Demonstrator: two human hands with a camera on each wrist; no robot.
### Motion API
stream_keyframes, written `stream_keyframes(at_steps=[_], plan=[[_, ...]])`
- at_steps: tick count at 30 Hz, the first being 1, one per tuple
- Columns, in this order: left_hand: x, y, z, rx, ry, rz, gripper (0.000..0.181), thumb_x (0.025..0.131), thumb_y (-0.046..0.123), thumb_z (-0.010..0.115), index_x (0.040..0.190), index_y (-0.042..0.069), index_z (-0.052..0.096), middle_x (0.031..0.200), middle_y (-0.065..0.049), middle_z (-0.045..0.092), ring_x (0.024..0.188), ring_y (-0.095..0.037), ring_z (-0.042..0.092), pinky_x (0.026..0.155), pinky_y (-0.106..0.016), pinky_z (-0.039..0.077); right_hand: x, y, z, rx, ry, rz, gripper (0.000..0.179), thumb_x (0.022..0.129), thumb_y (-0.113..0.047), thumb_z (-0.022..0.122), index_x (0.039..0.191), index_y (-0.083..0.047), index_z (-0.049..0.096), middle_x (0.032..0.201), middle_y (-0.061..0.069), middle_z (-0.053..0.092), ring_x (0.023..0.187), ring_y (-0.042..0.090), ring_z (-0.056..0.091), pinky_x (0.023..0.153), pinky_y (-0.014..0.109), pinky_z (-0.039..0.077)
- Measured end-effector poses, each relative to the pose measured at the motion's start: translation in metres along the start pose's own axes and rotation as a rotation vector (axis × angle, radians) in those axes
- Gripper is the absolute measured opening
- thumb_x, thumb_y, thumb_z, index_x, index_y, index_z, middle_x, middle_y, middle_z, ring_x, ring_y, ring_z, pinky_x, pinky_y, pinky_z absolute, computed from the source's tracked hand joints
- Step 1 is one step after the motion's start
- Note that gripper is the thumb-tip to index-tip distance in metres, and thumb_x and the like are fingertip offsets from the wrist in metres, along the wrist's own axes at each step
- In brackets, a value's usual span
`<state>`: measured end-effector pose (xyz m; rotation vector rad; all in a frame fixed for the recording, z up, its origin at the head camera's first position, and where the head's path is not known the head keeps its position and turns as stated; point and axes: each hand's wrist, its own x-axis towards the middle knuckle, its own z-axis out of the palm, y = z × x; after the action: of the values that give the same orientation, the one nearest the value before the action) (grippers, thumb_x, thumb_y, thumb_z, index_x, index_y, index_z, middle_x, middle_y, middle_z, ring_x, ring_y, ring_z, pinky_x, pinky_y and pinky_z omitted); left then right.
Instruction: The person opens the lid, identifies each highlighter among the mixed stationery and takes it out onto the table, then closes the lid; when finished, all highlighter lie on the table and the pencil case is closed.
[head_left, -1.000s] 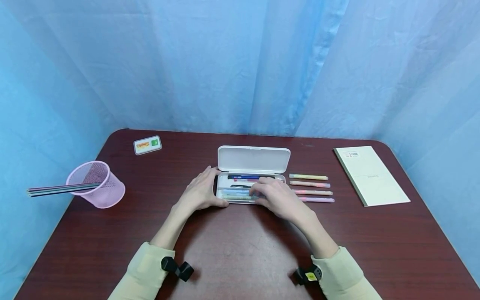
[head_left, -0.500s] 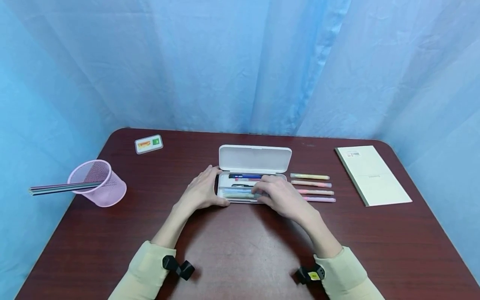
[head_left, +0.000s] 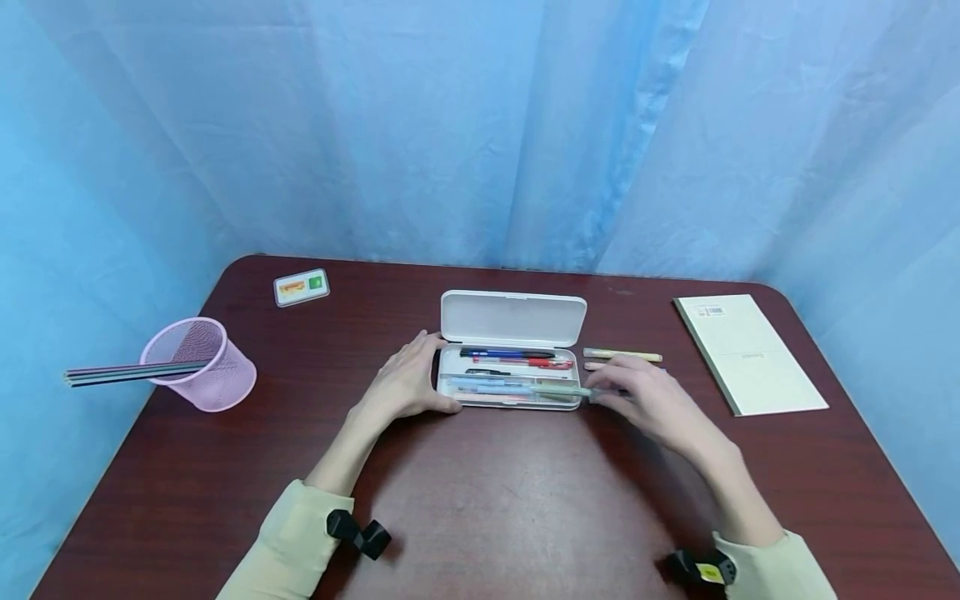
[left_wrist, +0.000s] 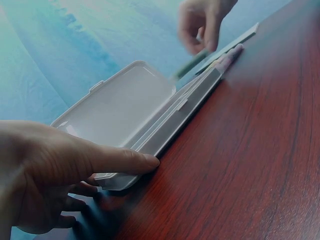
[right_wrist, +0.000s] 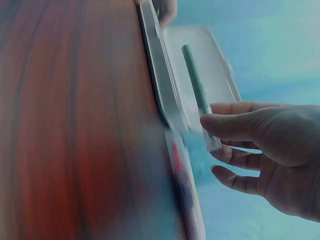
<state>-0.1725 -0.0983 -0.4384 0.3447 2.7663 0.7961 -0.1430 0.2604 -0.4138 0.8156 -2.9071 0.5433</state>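
A white pencil case [head_left: 513, 318] lies with its lid up, several pens and markers inside, among them a blue pen [head_left: 498, 353] and a red pen [head_left: 551, 363]. My left hand [head_left: 405, 379] holds the case's left end, thumb along the front corner and fingers at the back. Just past the right end, my right hand [head_left: 648, 398] pinches a green marker [right_wrist: 195, 77] by its clear end between thumb and fingers. In the left wrist view the marker [left_wrist: 190, 66] slants above the case's far end.
Right of the case lies a yellow marker [head_left: 622, 355]; other markers there are mostly behind my right hand. A cream notebook [head_left: 750, 354] sits farther right. At left stand a pink mesh cup [head_left: 228, 379] with dark pencils [head_left: 135, 374] and a small flat box [head_left: 302, 287].
My right hand has moved right from over the case to beyond its right end, drawing the green marker up with it. The left hand stays at the case's left end.
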Motion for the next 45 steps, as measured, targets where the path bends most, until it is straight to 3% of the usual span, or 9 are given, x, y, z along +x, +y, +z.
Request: stream_keyframes(at_steps=[7, 15, 30, 37, 45], plan=[[0.000, 0.001, -0.001, -0.001, -0.002, 0.002, 0.097, 0.071, 0.041, 0.092, 0.149, 0.010, 0.044, 0.164, -0.013, 0.039, 0.160, -0.032, 0.025, 0.127, -0.056, 0.029, -0.029, 0.032, -0.016, -0.035, 0.043, -0.003, 0.029, 0.082, -0.006, 0.084, 0.100, -0.026, 0.076, 0.095, -0.010, 0.068, 0.085, 0.006, 0.061, 0.072, 0.032, 0.053], [0.001, -0.001, 0.001, -0.002, 0.006, 0.010, 0.096, 0.070, 0.041, 0.092, 0.148, 0.010, 0.045, 0.163, -0.011, 0.041, 0.160, -0.032, 0.025, 0.126, -0.056, 0.030, -0.040, 0.050, -0.024, -0.056, 0.021, -0.056, 0.029, 0.079, -0.003, 0.085, 0.095, -0.025, 0.075, 0.088, -0.015, 0.063, 0.079, 0.002, 0.058, 0.067, 0.026, 0.051], [0.000, -0.002, 0.001, -0.002, 0.005, 0.013, 0.098, 0.071, 0.041, 0.092, 0.150, 0.009, 0.044, 0.163, -0.011, 0.040, 0.160, -0.031, 0.024, 0.127, -0.054, 0.029, -0.040, 0.048, -0.026, -0.114, -0.105, 0.041, 0.024, 0.082, -0.006, 0.084, 0.095, -0.024, 0.077, 0.095, -0.010, 0.069, 0.087, 0.011, 0.064, 0.078, 0.040, 0.057], [0.001, -0.002, 0.000, -0.009, 0.009, 0.021, 0.096, 0.071, 0.040, 0.092, 0.149, 0.010, 0.045, 0.163, -0.010, 0.040, 0.160, -0.031, 0.024, 0.129, -0.053, 0.028, -0.037, 0.045, -0.024, -0.122, -0.129, 0.091, 0.020, 0.082, -0.005, 0.083, 0.094, -0.020, 0.078, 0.100, 0.000, 0.073, 0.112, 0.036, 0.069, 0.092, 0.057, 0.057], [-0.001, -0.001, 0.000, -0.004, 0.005, 0.016, 0.096, 0.071, 0.041, 0.092, 0.149, 0.009, 0.045, 0.164, -0.010, 0.040, 0.160, -0.031, 0.024, 0.128, -0.054, 0.029, -0.037, 0.044, -0.019, -0.159, -0.126, 0.078, 0.021, 0.080, -0.003, 0.084, 0.092, -0.019, 0.078, 0.093, -0.002, 0.071, 0.089, 0.021, 0.067, 0.077, 0.047, 0.058]])
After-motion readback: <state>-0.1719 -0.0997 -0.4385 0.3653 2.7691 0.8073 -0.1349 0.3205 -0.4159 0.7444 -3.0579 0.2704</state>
